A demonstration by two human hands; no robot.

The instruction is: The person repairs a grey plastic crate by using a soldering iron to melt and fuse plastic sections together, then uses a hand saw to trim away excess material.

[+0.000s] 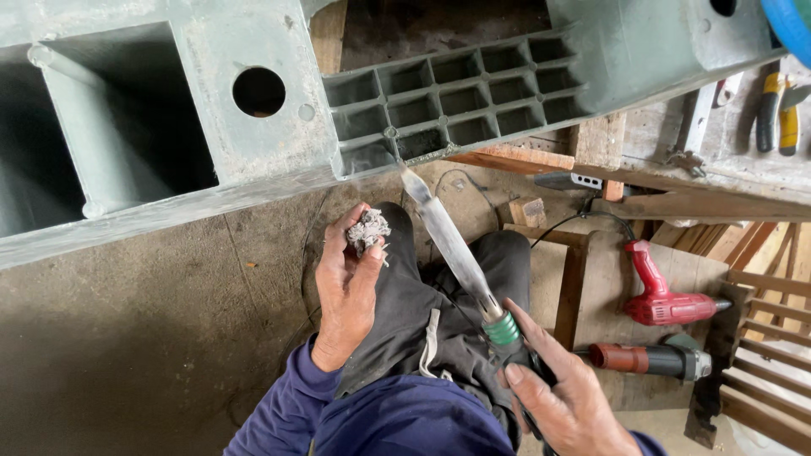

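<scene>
The hot-air welding gun (460, 253) lies on a long slant, its green collar and dark grip low at the right and its flattened metal nozzle pointing up and left, the tip touching the lower edge of the grey-green plastic pallet (253, 143) just under its gridded section. The right hand (562, 397) has its fingers wrapped around the grip, holding the tool. The left hand (348, 291) is raised beside the nozzle, its fingers curled narrowly around a crumpled grey wad (368, 228), apart from the pallet edge. Left of the hands the concrete floor (127, 338) lies open; to the right, room is tighter, with wooden planks (676, 207), a red power drill (663, 295) and a red-and-black angle grinder (650, 359) lying near the right hand. The pallet's edge runs across the view, rising toward the right.
</scene>
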